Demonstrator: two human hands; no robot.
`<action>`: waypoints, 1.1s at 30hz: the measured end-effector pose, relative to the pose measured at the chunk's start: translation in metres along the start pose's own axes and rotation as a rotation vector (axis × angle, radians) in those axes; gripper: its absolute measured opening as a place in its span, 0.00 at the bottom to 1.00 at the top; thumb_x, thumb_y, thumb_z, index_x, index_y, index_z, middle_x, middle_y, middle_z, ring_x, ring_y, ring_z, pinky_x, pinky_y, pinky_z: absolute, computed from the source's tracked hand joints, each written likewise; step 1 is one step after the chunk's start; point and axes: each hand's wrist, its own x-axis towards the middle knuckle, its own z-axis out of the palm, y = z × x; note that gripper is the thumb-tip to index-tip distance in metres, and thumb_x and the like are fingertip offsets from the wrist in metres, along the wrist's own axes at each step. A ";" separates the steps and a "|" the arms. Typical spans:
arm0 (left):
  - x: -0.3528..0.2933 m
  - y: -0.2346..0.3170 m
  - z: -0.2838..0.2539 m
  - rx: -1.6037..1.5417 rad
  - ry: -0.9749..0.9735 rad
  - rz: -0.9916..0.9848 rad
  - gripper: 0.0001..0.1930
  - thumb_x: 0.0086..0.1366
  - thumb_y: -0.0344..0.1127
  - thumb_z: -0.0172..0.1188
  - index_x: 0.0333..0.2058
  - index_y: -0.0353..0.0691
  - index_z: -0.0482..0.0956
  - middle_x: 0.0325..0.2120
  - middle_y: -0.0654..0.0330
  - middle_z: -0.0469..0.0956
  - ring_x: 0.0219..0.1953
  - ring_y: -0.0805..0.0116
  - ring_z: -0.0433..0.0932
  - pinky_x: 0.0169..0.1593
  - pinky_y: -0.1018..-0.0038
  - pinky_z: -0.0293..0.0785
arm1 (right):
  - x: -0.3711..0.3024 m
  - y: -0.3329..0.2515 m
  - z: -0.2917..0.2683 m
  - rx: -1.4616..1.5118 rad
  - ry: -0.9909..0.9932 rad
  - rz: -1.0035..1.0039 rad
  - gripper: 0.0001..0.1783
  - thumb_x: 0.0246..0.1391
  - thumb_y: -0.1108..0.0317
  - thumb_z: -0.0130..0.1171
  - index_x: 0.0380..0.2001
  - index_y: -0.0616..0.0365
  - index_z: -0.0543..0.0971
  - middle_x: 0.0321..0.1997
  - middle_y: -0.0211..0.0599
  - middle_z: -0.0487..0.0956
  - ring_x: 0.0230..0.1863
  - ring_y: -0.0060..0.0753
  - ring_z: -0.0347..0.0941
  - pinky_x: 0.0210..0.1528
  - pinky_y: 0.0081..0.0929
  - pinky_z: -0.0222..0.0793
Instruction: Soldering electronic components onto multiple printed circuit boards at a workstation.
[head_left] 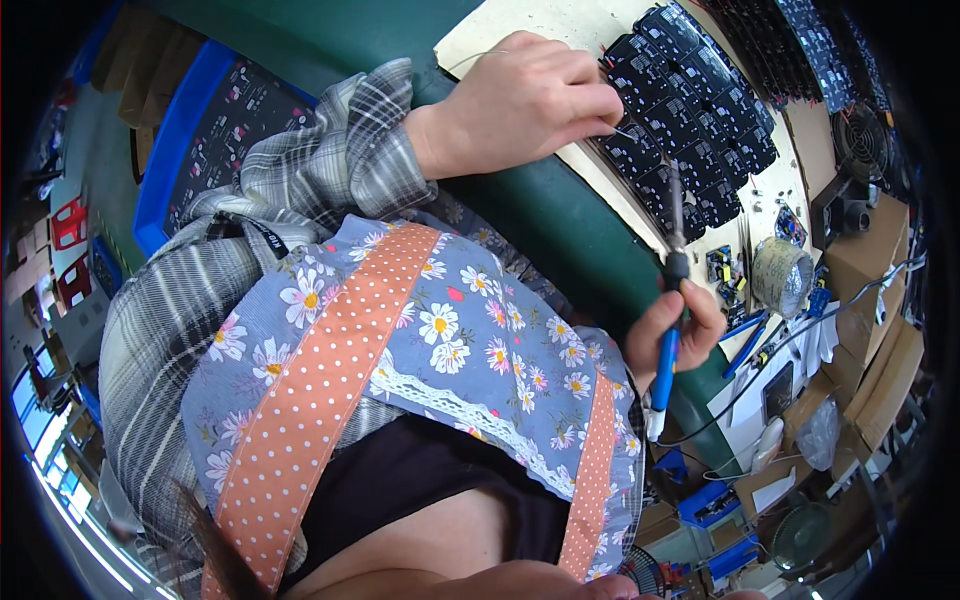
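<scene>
My left hand (535, 100) is closed in a pinch on a thin solder wire (622, 132), whose tip points at the black circuit boards (700, 100). A loop of the same wire seems to show behind the hand. My right hand (690, 325) grips the blue handle of a soldering iron (665, 365), its fingers wrapped round it. The iron's metal shaft (676, 205) points away from me, with its tip over the near part of the boards. Several of these boards lie side by side in a panel on a pale board (595, 185).
A tape-wrapped round can (783, 275), small components (725, 270) and tweezers (745, 240) lie right of the boards. The iron's black cable (760, 385) runs right, past cardboard boxes (870, 260). Stacked boards (810, 50) stand at far right. A blue bin (165, 180) of boards is at left.
</scene>
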 end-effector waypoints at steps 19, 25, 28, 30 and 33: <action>0.018 0.022 0.028 -0.065 -0.017 0.088 0.06 0.50 0.33 0.62 0.26 0.45 0.74 0.23 0.66 0.70 0.28 0.67 0.71 0.32 0.73 0.67 | -0.014 0.010 -0.012 0.129 0.194 0.132 0.08 0.53 0.70 0.48 0.34 0.64 0.68 0.28 0.41 0.71 0.25 0.30 0.72 0.30 0.22 0.69; 0.014 0.025 0.029 -0.035 -0.061 0.078 0.06 0.50 0.33 0.62 0.26 0.45 0.73 0.22 0.66 0.69 0.27 0.67 0.71 0.33 0.73 0.67 | -0.010 0.009 -0.005 0.168 0.048 0.149 0.13 0.52 0.66 0.55 0.35 0.65 0.68 0.32 0.41 0.72 0.28 0.31 0.74 0.34 0.24 0.74; 0.017 0.027 0.029 -0.030 -0.072 0.084 0.06 0.50 0.33 0.61 0.25 0.45 0.72 0.22 0.66 0.69 0.27 0.67 0.71 0.33 0.73 0.67 | -0.010 0.008 -0.004 0.149 0.043 0.176 0.13 0.52 0.66 0.55 0.35 0.66 0.68 0.32 0.41 0.71 0.29 0.32 0.74 0.34 0.24 0.74; 0.020 0.028 0.031 -0.029 -0.078 0.093 0.06 0.50 0.33 0.61 0.25 0.45 0.72 0.22 0.66 0.69 0.27 0.67 0.71 0.33 0.74 0.67 | -0.010 0.007 -0.004 0.151 0.048 0.174 0.13 0.52 0.66 0.56 0.35 0.66 0.68 0.33 0.41 0.71 0.29 0.32 0.74 0.34 0.24 0.74; 0.022 0.030 0.034 -0.009 -0.065 0.109 0.06 0.50 0.33 0.61 0.25 0.45 0.72 0.22 0.66 0.69 0.27 0.68 0.71 0.32 0.74 0.66 | -0.010 0.003 -0.005 0.218 0.033 0.262 0.12 0.51 0.69 0.57 0.37 0.61 0.68 0.31 0.41 0.73 0.31 0.31 0.73 0.37 0.26 0.68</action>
